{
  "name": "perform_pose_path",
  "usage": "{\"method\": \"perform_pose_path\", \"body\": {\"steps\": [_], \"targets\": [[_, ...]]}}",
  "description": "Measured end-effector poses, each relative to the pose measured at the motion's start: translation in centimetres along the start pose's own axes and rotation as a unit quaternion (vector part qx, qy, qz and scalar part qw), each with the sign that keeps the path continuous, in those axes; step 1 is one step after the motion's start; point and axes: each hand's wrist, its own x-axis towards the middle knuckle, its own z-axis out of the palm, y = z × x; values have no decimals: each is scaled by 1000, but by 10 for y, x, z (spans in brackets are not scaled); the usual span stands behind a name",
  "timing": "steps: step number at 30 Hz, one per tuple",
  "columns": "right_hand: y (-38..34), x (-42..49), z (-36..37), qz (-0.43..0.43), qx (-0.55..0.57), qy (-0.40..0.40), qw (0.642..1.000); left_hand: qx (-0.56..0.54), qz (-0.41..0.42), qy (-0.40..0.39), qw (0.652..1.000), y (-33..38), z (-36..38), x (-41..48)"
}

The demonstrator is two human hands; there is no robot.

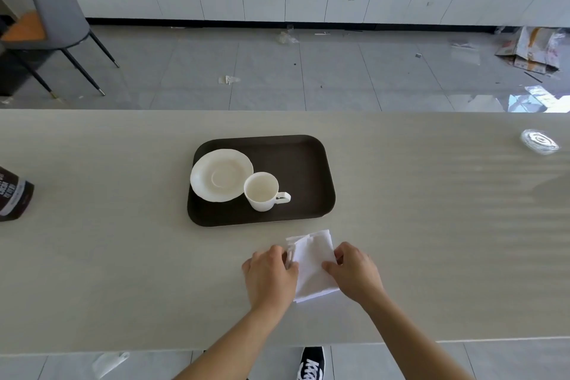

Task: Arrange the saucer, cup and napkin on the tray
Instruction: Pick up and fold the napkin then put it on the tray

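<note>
A dark brown tray [305, 163] lies on the pale table. On its left part rests a white saucer [220, 174] with a scalloped rim. A white cup [262, 191] stands upright beside the saucer, at its right front edge, handle pointing right. A white napkin [313, 264] lies on the table just in front of the tray, partly folded. My left hand [270, 274] grips the napkin's left edge. My right hand [354, 271] pinches its right edge.
A dark brown package [14, 194] stands at the table's left edge. A clear glass dish [539, 141] sits at the far right. Beyond the table's far edge are a tiled floor with litter and a grey chair [52, 9].
</note>
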Motion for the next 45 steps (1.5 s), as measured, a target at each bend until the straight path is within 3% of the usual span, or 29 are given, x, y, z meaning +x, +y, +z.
{"method": "perform_pose_path", "body": {"steps": [4,9,12,17,19,33,42,45], "targets": [[-8,3,-8,-5,50,11,999,-113,-20,0,993,6,-3,9],[-20,10,-28,-33,135,17,990,-294,-110,-40,949,16,-7,22],[-23,13,-39,-51,178,23,983,-380,-164,-61,908,21,-10,25],[-23,24,-55,-49,264,38,963,-514,-238,-200,799,31,-18,29],[-24,28,-61,-44,282,39,958,-536,-237,-210,783,36,-21,33],[-34,94,-79,-18,262,46,964,-513,-227,-51,826,92,-2,74],[-47,133,-76,6,228,43,973,-317,-189,-10,930,112,11,97],[-50,139,-70,14,216,45,975,-281,-179,-16,943,117,12,96]]}}
